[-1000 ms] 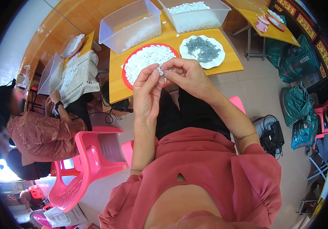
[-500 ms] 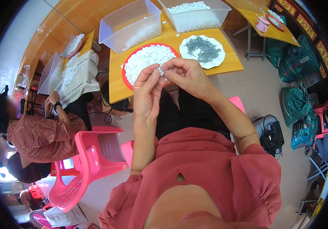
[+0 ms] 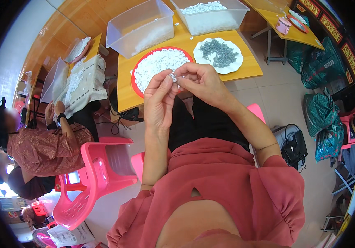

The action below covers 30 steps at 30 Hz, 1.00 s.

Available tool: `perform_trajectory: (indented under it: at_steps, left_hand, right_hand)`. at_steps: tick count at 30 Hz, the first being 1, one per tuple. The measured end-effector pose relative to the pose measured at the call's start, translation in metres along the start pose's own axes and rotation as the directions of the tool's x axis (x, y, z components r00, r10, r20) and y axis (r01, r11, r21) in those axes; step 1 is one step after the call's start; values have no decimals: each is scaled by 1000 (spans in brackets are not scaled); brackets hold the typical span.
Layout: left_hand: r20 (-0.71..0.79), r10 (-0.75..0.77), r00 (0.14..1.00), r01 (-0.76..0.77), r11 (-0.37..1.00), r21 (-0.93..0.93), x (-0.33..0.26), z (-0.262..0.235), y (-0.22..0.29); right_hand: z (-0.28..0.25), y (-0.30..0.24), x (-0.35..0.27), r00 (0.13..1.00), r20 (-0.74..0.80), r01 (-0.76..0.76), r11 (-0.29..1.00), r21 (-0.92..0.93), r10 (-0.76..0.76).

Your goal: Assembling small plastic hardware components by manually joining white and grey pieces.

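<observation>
My left hand (image 3: 159,99) and my right hand (image 3: 204,84) meet over the near edge of the table, fingertips together. Both pinch one small white plastic piece (image 3: 173,77); its exact kind is too small to tell, and fingers hide part of it. Just beyond my left hand lies a round red tray (image 3: 134,79) heaped with small white pieces (image 3: 157,62). A white plate with a wavy rim (image 3: 238,64), farther right, carries many small dark grey pieces (image 3: 219,51).
Two clear plastic bins (image 3: 119,35) (image 3: 231,18) with white pieces stand at the table's (image 3: 247,62) far side. On the left a co-worker (image 3: 49,151) sits at another table beside a pink chair (image 3: 107,165). Green bags (image 3: 320,111) and a black bag (image 3: 295,144) lie right.
My hands stay almost in the same place, still pinching the white piece. The co-worker's hands at the left have shifted slightly.
</observation>
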<state>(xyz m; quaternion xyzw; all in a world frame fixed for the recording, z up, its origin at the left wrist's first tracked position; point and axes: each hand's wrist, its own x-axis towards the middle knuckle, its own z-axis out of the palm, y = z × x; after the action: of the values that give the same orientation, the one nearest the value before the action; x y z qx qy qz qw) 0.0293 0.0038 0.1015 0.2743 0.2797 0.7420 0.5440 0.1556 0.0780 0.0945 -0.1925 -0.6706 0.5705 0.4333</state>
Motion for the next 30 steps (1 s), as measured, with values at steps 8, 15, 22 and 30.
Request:
perform_trajectory:
  at_steps: [8, 15, 22, 30]
  left_hand:
    - [-21, -3, 1000, 3, 1000, 11, 0, 2, 0]
    - [-9, 2, 1000, -1, 1000, 17, 0, 1, 0]
    - [-7, 8, 1000, -8, 1000, 25, -2, 2, 1]
    - [10, 9, 1000, -9, 1000, 18, -4, 1, 0]
  right_hand:
    - [1, -1, 0, 1000, -5, -16, 1000, -10, 16]
    - [1, -2, 0, 1000, 1, -12, 1000, -2, 12]
    - [2, -1, -1, 1000, -13, 9, 1000, 11, -9]
    - [3, -1, -4, 1000, -3, 4, 1000, 11, -4]
